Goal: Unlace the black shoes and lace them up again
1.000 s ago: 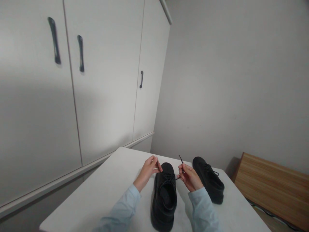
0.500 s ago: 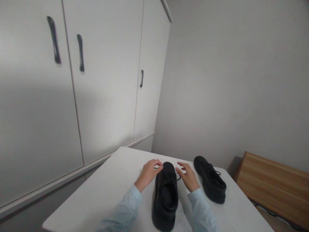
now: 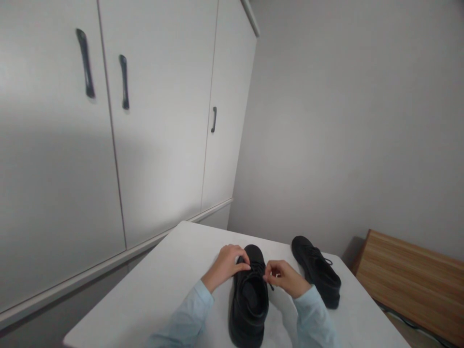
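Note:
A black lace-up shoe (image 3: 249, 314) stands on the white table, its toe pointing away from me and its opening towards me. Over its tied laces (image 3: 256, 268), my left hand (image 3: 228, 263) comes in from the left with thumb and forefinger pinched together on a shoelace. From the right, my right hand (image 3: 284, 276) pinches the shoelace at the shoe's side, and a dark lace end hangs below its fingertips. The exact grip points are small and partly hidden by the fingers. A matching black shoe (image 3: 315, 270) rests farther right, behind my right hand, its laces tied.
The white table (image 3: 152, 290) has a rounded far left corner. White cabinet doors (image 3: 166, 121) with dark handles rise along the left. Beyond the table is a grey wall (image 3: 344, 121). A wooden-topped piece of furniture (image 3: 413, 280) stands at the right.
Both hands have moved in from beside the toe to the laces, nearer the shoe's opening. Their fingers, apart before, are now pinched on the lace. Both shoes stay in place.

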A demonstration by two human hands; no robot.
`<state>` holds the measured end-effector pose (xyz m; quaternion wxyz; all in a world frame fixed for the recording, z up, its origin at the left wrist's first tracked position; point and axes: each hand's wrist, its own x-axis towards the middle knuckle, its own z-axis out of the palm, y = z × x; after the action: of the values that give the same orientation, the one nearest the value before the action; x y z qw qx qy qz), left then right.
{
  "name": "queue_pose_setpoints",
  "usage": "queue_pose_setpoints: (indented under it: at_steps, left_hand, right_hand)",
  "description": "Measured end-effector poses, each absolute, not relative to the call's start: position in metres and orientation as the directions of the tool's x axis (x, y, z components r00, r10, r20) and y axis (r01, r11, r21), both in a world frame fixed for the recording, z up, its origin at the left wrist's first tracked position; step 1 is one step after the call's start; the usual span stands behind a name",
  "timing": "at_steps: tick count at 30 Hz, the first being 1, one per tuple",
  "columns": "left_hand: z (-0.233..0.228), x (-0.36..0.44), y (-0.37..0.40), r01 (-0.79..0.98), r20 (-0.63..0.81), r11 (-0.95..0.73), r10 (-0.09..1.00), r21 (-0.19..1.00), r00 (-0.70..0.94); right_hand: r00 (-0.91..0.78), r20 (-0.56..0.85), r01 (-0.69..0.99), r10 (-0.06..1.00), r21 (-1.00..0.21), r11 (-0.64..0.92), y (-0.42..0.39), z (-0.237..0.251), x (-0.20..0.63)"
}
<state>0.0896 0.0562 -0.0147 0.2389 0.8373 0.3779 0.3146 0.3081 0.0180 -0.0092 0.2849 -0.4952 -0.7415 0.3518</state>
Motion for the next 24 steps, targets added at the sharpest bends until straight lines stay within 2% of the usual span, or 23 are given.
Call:
queue_pose_setpoints:
  at_steps: [5, 12, 17, 24]
  left_hand:
    - [-0.014, 0.090, 0.054, 0.306, 0.387, -0.603, 0.748, 0.737, 0.540]
    - [-0.013, 0.094, 0.053, 0.311, 0.321, -0.528, 0.788, 0.790, 0.525]
    - [-0.010, 0.094, 0.051, 0.297, 0.291, -0.501, 0.791, 0.813, 0.539]
    - [-0.015, 0.093, 0.053, 0.273, 0.289, -0.504, 0.775, 0.820, 0.562]
  right_hand:
    - [-0.469, -0.138, 0.393, 0.872, -0.917, 0.066, 0.016, -0.010, 0.312]
    - [-0.595, -0.105, 0.297, 0.797, -0.950, 0.096, 0.009, 0.000, 0.308]
    - [-0.476, -0.005, 0.195, 0.879, -0.976, 0.100, 0.017, -0.007, 0.298]
    - [-0.304, -0.024, 0.001, 0.952, -1.000, -0.025, 0.031, -0.024, 0.293]
